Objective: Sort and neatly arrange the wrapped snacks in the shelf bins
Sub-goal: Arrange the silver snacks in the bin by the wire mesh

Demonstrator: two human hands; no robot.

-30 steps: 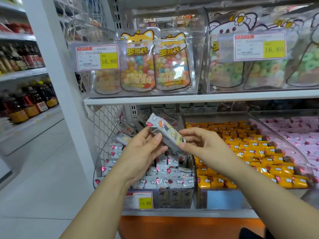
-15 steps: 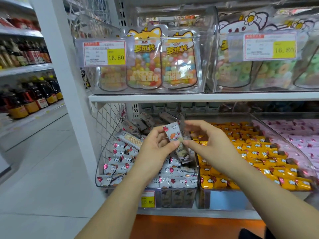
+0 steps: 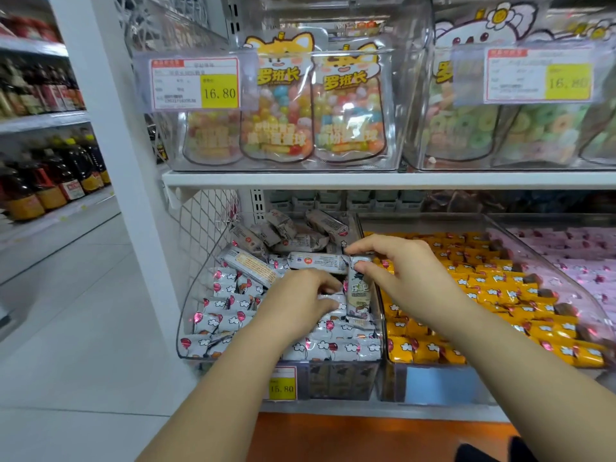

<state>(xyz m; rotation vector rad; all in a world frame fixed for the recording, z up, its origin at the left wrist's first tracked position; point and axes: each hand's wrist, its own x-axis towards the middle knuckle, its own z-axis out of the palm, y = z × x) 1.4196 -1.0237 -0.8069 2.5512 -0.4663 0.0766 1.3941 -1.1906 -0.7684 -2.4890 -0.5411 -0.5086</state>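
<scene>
At the right side of the clear bin (image 3: 187,311), the right hand (image 3: 400,271) is pinching the top of a snack bar (image 3: 358,295), holding it upright, its long axis pointing down into a gap beside the bin's right wall. The left hand (image 3: 300,303), touching the bar's left, is curling onto neighbouring packs (image 3: 230,303); whether it is gripping any, I cannot tell. A loose heap (image 3: 286,233) is lying behind.

Your left hand (image 3: 296,305) and right hand (image 3: 400,271) meet on a snack (image 3: 358,295) standing in the left bin (image 3: 196,295), lower shelf (image 3: 366,408); two more bins (image 3: 433,385) sit rightward, candy bins (image 3: 396,95) above.
</scene>
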